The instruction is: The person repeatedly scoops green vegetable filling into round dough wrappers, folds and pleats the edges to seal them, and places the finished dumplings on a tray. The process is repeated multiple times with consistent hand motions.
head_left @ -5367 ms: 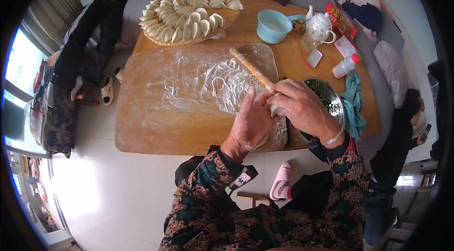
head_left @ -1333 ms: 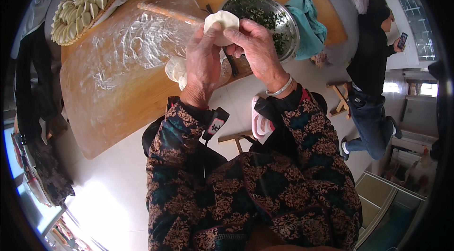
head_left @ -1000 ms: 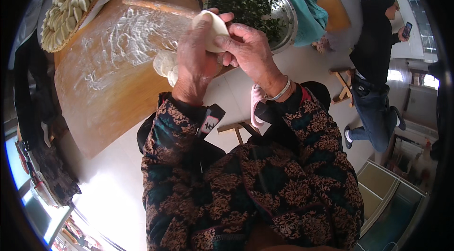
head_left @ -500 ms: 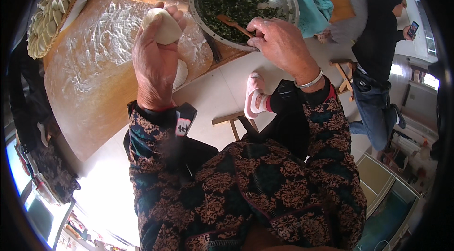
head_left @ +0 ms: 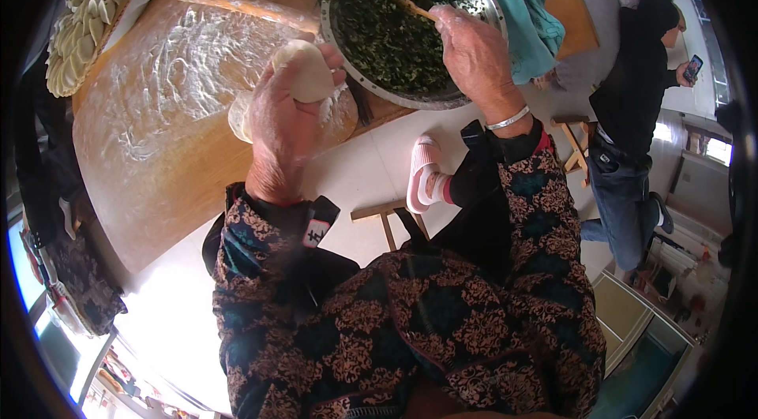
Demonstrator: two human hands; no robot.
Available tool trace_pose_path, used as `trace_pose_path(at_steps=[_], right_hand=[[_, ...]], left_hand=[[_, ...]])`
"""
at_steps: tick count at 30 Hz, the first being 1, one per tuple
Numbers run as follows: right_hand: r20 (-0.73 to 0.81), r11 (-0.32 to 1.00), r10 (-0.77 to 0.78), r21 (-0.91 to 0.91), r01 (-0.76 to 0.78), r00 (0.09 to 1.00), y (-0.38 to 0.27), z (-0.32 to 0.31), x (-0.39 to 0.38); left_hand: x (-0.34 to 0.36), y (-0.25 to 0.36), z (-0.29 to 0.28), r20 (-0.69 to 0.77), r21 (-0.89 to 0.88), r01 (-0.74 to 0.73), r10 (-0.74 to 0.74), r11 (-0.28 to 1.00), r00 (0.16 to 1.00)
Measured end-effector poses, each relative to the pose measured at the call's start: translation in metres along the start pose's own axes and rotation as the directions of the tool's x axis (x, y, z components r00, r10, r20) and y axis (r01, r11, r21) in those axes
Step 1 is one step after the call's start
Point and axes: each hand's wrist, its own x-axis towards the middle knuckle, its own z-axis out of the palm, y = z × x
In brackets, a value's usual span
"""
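My left hand (head_left: 278, 123) cradles a round, pale dough wrapper (head_left: 309, 76) in its palm, with the fingers curled around the edge. My right hand (head_left: 474, 56) grips the handle of a wooden spoon (head_left: 414, 8), whose tip reaches into the filling. That filling (head_left: 387, 40) is chopped dark greens with paler bits, in a large metal bowl (head_left: 430, 103) at the table's far side. Beside my left wrist, more flat dough (head_left: 238, 117) lies on the floured board, partly hidden by the hand.
A floury rolling pin (head_left: 245, 9) rests on the board (head_left: 142, 174), left of the bowl. Shaped dumplings (head_left: 91, 13) fill a tray at far left. A teal cloth (head_left: 525, 16) lies right of the bowl. At right, a person (head_left: 632, 64) holds a phone near a wooden stool (head_left: 575, 147).
My left hand has shifted right and nearer with the wrapper, uncovering the rolling pin. My right hand and the spoon have moved farther away over the bowl and slightly right.
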Motion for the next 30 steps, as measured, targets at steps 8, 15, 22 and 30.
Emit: trace_pose_path(at_steps=[8,15,22,30], right_hand=[[0.071,0.949,0.085,0.299,-0.102,0.994,-0.011,0.000,-0.004],[0.410,0.635,0.284,0.597,-0.491,0.867,-0.008,-0.006,0.001],[0.646,0.130,0.336,0.689,-0.713,0.686,-0.006,-0.023,0.008],[0.641,-0.013,0.281,0.747,-0.665,0.715,-0.001,-0.033,0.007]], left_hand=[[0.011,-0.013,-0.006,-0.017,0.025,0.018,-0.018,1.000,1.000],[0.011,-0.011,-0.007,-0.008,-0.009,0.024,-0.024,1.000,1.000],[0.012,-0.006,-0.003,-0.014,0.011,0.014,-0.014,1.000,1.000],[0.021,0.000,0.020,0.023,0.092,-0.122,0.121,0.988,0.992]])
